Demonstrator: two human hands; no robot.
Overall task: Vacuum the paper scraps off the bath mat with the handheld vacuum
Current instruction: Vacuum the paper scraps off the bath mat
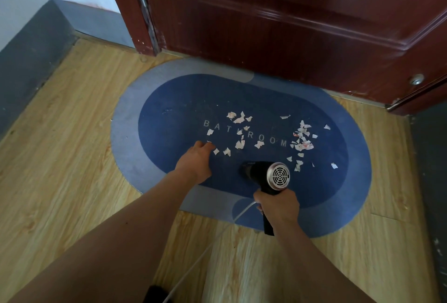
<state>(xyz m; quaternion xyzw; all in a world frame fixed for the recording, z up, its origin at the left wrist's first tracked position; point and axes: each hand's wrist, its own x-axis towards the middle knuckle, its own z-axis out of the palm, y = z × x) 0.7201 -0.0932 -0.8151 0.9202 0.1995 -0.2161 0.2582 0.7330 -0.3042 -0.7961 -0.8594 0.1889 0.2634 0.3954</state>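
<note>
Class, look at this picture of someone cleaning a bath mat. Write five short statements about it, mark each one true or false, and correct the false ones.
1. The right hand grips the black handheld vacuum. True.
2. The oval blue bath mat reads KITCHEN. False: it reads BATHROOM.
3. The white torn paper scraps lie on the mat. True.
4. The dark red wooden door stands wide open. False: it looks shut.
5. The left hand holds the vacuum's white cord. False: it rests empty on the mat.
</note>
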